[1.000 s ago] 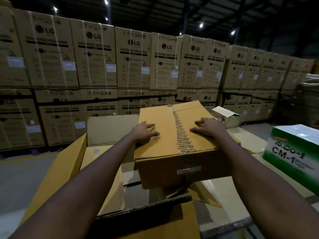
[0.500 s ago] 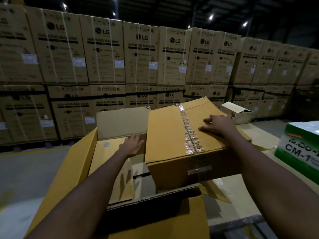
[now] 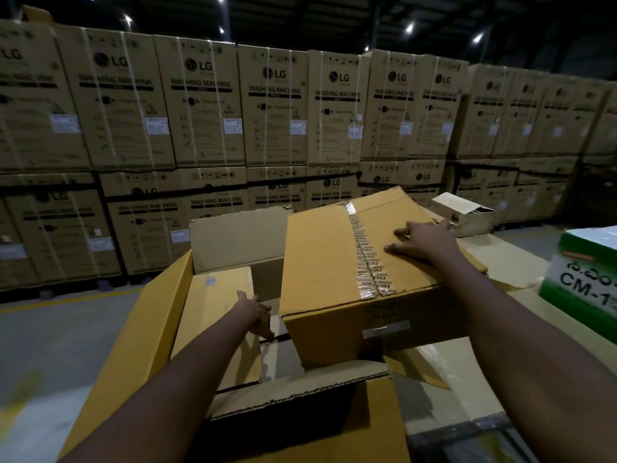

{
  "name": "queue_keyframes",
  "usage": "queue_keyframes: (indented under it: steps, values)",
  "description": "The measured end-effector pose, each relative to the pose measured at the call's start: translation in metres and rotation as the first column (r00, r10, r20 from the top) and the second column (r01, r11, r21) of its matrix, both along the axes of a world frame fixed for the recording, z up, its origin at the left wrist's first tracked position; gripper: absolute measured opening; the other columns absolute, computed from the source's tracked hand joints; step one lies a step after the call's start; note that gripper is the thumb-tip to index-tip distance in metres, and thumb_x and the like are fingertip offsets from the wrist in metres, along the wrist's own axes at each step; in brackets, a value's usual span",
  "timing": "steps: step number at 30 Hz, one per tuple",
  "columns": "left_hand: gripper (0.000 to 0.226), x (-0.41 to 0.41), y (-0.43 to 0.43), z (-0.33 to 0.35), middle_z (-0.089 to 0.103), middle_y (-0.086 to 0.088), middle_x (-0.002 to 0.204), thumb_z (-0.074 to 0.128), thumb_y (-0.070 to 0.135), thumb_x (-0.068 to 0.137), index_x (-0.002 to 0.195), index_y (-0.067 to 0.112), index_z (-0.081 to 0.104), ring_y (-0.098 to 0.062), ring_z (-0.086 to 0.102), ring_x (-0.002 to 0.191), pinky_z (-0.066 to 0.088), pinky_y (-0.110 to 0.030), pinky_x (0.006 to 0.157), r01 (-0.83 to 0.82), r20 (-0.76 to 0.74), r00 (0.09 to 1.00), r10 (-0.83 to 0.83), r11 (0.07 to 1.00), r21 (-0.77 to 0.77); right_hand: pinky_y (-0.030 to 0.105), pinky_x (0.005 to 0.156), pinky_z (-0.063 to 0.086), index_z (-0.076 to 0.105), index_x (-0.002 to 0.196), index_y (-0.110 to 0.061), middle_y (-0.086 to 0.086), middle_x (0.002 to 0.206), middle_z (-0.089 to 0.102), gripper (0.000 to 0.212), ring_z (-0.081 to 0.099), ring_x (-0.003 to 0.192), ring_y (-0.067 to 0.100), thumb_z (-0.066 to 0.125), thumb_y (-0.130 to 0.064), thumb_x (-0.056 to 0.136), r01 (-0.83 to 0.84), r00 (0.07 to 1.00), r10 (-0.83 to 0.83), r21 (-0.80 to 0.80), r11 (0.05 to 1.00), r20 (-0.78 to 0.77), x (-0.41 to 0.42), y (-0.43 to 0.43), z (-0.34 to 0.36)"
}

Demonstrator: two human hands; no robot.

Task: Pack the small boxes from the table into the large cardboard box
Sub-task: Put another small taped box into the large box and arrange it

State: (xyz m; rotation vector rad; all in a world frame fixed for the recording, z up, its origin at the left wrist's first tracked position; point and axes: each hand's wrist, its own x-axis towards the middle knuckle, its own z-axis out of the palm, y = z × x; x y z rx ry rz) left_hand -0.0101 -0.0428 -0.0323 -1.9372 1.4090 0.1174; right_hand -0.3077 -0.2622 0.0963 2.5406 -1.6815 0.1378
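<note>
Your right hand (image 3: 422,243) lies flat, fingers spread, on top of the taped box (image 3: 320,262). That box sits tilted, partly over the bench (image 3: 444,359) and partly over the open large cardboard box (image 3: 147,329). Your left hand (image 3: 255,312) is down inside the big one, fingers loose and apart, gripping nothing, right by a flat carton (image 3: 217,295) in there. A green-and-white box (image 3: 581,279) sits off right.

Narrow gap in large cardboard box (image 3: 157,322) between flat carton (image 3: 217,295) and taped box (image 3: 324,262)
</note>
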Motion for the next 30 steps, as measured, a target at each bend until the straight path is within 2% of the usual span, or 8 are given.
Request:
queue_keyframes:
  steps: [7,12,15,20,23,26,28,30]
  values:
    - [0.083,0.003,0.009,-0.005,-0.003,-0.001,0.167,0.038,0.080,0.085,0.153,0.033,0.032,-0.039,-0.006,0.151,0.008,-0.076,0.109,0.023,0.111,0.993,-0.028,0.999,0.046,0.057,0.110,0.027,0.045,0.147,-0.041,0.002,0.154,0.043,0.086,0.021,0.142,0.049,0.050,-0.088,0.074,0.026,1.000,-0.026,0.027,0.999,0.002,-0.005,0.004,-0.001]
    - [0.085,0.008,0.016,-0.005,-0.004,-0.006,0.166,0.042,0.081,0.083,0.154,0.035,0.030,-0.043,-0.005,0.150,0.007,-0.077,0.108,0.031,0.119,0.993,-0.022,0.996,-0.078,0.058,0.108,0.028,0.044,0.147,-0.041,0.004,0.154,0.044,0.088,0.021,0.142,0.048,0.050,-0.089,0.073,0.031,0.999,-0.031,0.034,0.999,0.008,-0.006,0.003,-0.002]
    - [0.079,0.015,0.017,0.004,0.000,-0.007,0.167,0.046,0.074,0.087,0.153,0.033,0.032,-0.042,0.000,0.150,0.009,-0.076,0.109,-0.017,0.077,0.997,0.032,0.982,-0.187,0.059,0.108,0.028,0.045,0.146,-0.042,0.002,0.155,0.042,0.087,0.021,0.141,0.049,0.049,-0.089,0.073,0.026,1.000,-0.025,0.040,0.999,-0.005,-0.005,0.003,-0.002]
    - [0.056,0.020,0.018,0.030,0.012,-0.005,0.165,0.049,0.044,0.095,0.149,0.030,0.039,-0.040,0.015,0.146,0.015,-0.075,0.108,-0.145,-0.013,0.989,0.147,0.950,-0.278,0.059,0.108,0.028,0.045,0.146,-0.042,0.006,0.153,0.043,0.088,0.019,0.141,0.051,0.050,-0.089,0.073,0.029,1.000,-0.029,0.036,0.999,0.005,-0.004,0.005,-0.002]
    - [0.046,0.027,0.023,0.049,0.029,-0.004,0.160,0.050,0.033,0.099,0.144,0.026,0.046,-0.036,0.023,0.145,0.019,-0.072,0.109,-0.103,0.081,0.988,0.131,0.952,-0.288,0.059,0.110,0.026,0.046,0.145,-0.040,0.007,0.151,0.046,0.086,0.024,0.141,0.047,0.048,-0.089,0.074,0.004,1.000,-0.004,0.036,0.999,0.003,-0.003,0.005,-0.003]
    - [0.040,0.041,0.033,0.060,0.042,-0.006,0.152,0.056,0.035,0.097,0.135,0.025,0.056,-0.037,0.024,0.146,0.011,-0.073,0.112,-0.067,0.256,0.956,0.144,0.956,-0.287,0.059,0.111,0.026,0.049,0.144,-0.038,0.006,0.147,0.050,0.086,0.034,0.138,0.041,0.045,-0.089,0.075,-0.032,0.999,0.032,0.032,0.999,-0.012,0.002,0.004,-0.006]
    - [0.047,0.053,0.040,0.062,0.037,-0.009,0.156,0.054,0.042,0.096,0.141,0.026,0.052,-0.039,0.014,0.149,0.003,-0.074,0.112,-0.071,0.348,0.921,0.176,0.953,-0.294,0.058,0.110,0.028,0.049,0.144,-0.037,0.006,0.146,0.051,0.086,0.036,0.136,0.041,0.046,-0.089,0.075,-0.032,0.999,0.032,0.031,0.999,-0.011,0.005,0.005,-0.008]
    - [0.059,0.065,0.048,0.062,0.025,-0.011,0.162,0.047,0.050,0.098,0.152,0.026,0.037,-0.040,0.005,0.151,-0.004,-0.074,0.111,-0.124,0.369,0.899,0.237,0.945,-0.304,0.056,0.108,0.030,0.049,0.144,-0.038,0.008,0.146,0.050,0.086,0.032,0.137,0.043,0.048,-0.089,0.074,-0.008,1.000,0.008,0.035,0.999,0.001,0.006,0.007,-0.008]
